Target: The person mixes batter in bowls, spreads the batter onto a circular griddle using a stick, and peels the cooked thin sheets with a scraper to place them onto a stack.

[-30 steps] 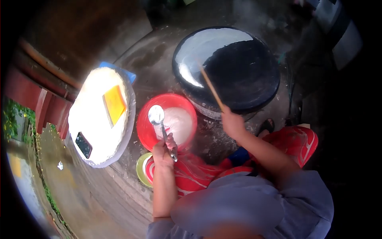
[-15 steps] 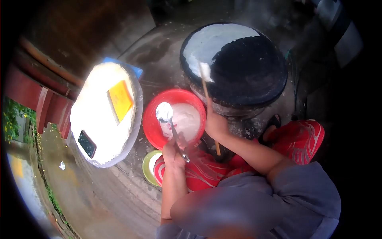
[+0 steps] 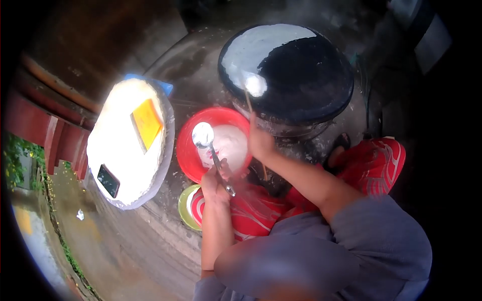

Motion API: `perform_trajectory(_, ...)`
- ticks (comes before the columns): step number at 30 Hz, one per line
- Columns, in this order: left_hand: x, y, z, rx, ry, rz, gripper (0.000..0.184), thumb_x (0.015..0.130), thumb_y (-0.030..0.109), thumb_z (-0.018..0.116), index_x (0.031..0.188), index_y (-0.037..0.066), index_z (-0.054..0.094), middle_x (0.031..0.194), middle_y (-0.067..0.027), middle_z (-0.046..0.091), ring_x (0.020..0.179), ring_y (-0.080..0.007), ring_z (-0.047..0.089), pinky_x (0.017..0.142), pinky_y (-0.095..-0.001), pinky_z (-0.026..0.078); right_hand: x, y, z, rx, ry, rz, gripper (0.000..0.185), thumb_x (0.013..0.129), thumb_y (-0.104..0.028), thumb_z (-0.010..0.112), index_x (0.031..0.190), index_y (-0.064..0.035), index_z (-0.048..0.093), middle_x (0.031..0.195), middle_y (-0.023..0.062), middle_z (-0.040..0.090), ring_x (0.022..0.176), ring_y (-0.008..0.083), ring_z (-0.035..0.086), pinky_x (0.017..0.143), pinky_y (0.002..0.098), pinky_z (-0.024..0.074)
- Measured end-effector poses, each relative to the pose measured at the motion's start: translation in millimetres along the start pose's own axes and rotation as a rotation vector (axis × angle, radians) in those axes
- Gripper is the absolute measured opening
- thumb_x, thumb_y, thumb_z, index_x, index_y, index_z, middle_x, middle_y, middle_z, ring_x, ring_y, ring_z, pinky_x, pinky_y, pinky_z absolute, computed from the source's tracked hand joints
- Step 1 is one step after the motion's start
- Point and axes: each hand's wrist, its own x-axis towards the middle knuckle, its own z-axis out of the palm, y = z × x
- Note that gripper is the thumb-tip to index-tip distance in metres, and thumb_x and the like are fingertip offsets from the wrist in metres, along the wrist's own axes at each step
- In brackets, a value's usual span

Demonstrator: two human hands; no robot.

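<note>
My left hand (image 3: 217,183) is closed round the handle of a metal ladle (image 3: 203,135), whose white-coated bowl is over a red basin (image 3: 188,153) of pale batter (image 3: 228,143). Just right of the basin, my right hand (image 3: 261,143) grips a thin wooden stick (image 3: 249,103). The stick's far end reaches the left edge of a round black griddle (image 3: 311,80). A white layer (image 3: 261,45) covers the griddle's upper left part, with a thick white lump (image 3: 255,85) at its lower end by the stick.
To the left stands a round white-topped surface (image 3: 123,125) with a yellow-orange packet (image 3: 147,124) and a phone (image 3: 108,180). A green bowl (image 3: 185,210) lies below the basin. A blue object (image 3: 163,87) shows behind the white surface.
My right hand has moved left and toward me with the stick, drawing its tip along the griddle's left edge. A white lump has formed there. My left hand still holds the ladle over the basin.
</note>
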Motion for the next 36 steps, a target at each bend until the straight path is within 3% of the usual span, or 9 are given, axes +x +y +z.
perform_trajectory(4, -0.8, 0.2, 0.2, 0.07, 0.017, 0.003, 0.025, 0.093, 0.012, 0.033, 0.1, -0.01, 0.043, 0.074, -0.0071, 0.048, 0.054, -0.0109, 0.044, 0.046, -0.0222, 0.04, -44.4, 21.0, -48.1, 0.219, -0.083, 0.197, 0.079, 0.077, -0.005, 0.047, 0.141, -0.0079, 0.002, 0.072, 0.0214, 0.06, 0.065, 0.0384, 0.059, 0.06, 0.0457, 0.0472)
perform_trajectory(10, 5.1, -3.5, 2.6, 0.04, 0.069, 0.015, 0.023, 0.092, 0.01, 0.033, 0.097, -0.009, 0.044, 0.071, -0.0061, 0.048, 0.052, -0.0107, 0.044, 0.044, -0.0217, 0.04, -47.0, 22.6, -30.6, 0.153, -0.08, 0.018, 0.079, 0.075, -0.005, 0.047, 0.141, -0.0075, 0.004, 0.068, 0.0193, 0.06, 0.064, 0.0354, 0.06, 0.059, 0.0451, 0.0474)
perform_trajectory(17, 14.1, 2.4, -2.8, -0.025, 0.042, -0.052, 0.024, 0.092, 0.011, 0.029, 0.102, -0.006, 0.041, 0.077, -0.0108, 0.049, 0.054, -0.0136, 0.045, 0.046, -0.0227, 0.04, -84.6, 55.7, -69.5, 0.138, -0.023, 0.148, 0.075, 0.078, -0.008, 0.046, 0.141, -0.0026, 0.005, 0.08, 0.0202, 0.061, 0.065, 0.0344, 0.061, 0.059, 0.0439, 0.0488)
perform_trajectory(20, 11.8, -3.3, -0.1, -0.003, 0.03, -0.01, 0.023, 0.091, 0.01, 0.028, 0.102, -0.006, 0.041, 0.077, -0.0105, 0.049, 0.054, -0.0136, 0.044, 0.046, -0.0223, 0.04, -85.8, 51.2, -54.3, 0.115, -0.172, 0.114, 0.074, 0.078, -0.007, 0.044, 0.141, -0.0027, 0.004, 0.081, 0.0217, 0.061, 0.066, 0.0346, 0.061, 0.058, 0.0438, 0.0489)
perform_trajectory(22, 10.4, -4.6, 1.2, 0.01, 0.037, -0.02, 0.022, 0.091, 0.008, 0.028, 0.102, -0.006, 0.041, 0.077, -0.0104, 0.048, 0.055, -0.0136, 0.043, 0.046, -0.0222, 0.041, -60.4, 66.4, -16.2, -0.039, 0.012, -0.056, 0.072, 0.079, -0.006, 0.042, 0.14, -0.0018, 0.004, 0.08, 0.0224, 0.06, 0.065, 0.0346, 0.061, 0.057, 0.0436, 0.0488)
perform_trajectory(24, 11.2, -4.4, 3.2, 0.016, 0.071, -0.017, 0.022, 0.092, 0.007, 0.033, 0.1, -0.011, 0.042, 0.075, -0.0098, 0.049, 0.051, -0.013, 0.045, 0.044, -0.022, 0.042, -58.9, 79.2, -50.7, 0.028, -0.064, 0.134, 0.073, 0.079, -0.006, 0.042, 0.14, -0.001, 0.003, 0.079, 0.0221, 0.06, 0.064, 0.0339, 0.061, 0.058, 0.0426, 0.0496)
perform_trajectory(30, 16.8, -0.9, -1.1, 0.005, 0.114, -0.014, 0.02, 0.09, 0.004, 0.033, 0.1, -0.011, 0.042, 0.074, -0.0095, 0.049, 0.051, -0.0133, 0.046, 0.044, -0.0221, 0.043, -93.3, 98.0, -79.3, -0.045, -0.085, 0.184, 0.071, 0.08, -0.006, 0.042, 0.141, -0.0041, 0.006, 0.086, 0.0224, 0.06, 0.065, 0.0334, 0.062, 0.057, 0.0425, 0.0501)
perform_trajectory(33, 15.6, -2.8, 3.0, 0.03, 0.098, -0.011, 0.016, 0.089, 0.003, 0.032, 0.095, -0.009, 0.042, 0.074, -0.0097, 0.049, 0.05, -0.0133, 0.047, 0.043, -0.0227, 0.043, -83.2, 119.9, -52.3, -0.132, 0.105, -0.168, 0.066, 0.081, -0.003, 0.037, 0.141, -0.0057, 0.01, 0.086, 0.0211, 0.06, 0.064, 0.0339, 0.062, 0.054, 0.043, 0.0499)
perform_trajectory(36, 20.9, 2.2, -1.2, 0.036, 0.092, -0.02, 0.014, 0.089, 0.002, 0.031, 0.091, -0.006, 0.042, 0.074, -0.0102, 0.049, 0.05, -0.0135, 0.047, 0.043, -0.0232, 0.044, -82.6, 154.2, -89.8, -0.136, 0.052, 0.054, 0.071, 0.077, -0.001, 0.042, 0.141, -0.0057, 0.012, 0.077, 0.0199, 0.059, 0.06, 0.0327, 0.061, 0.052, 0.0411, 0.0496)
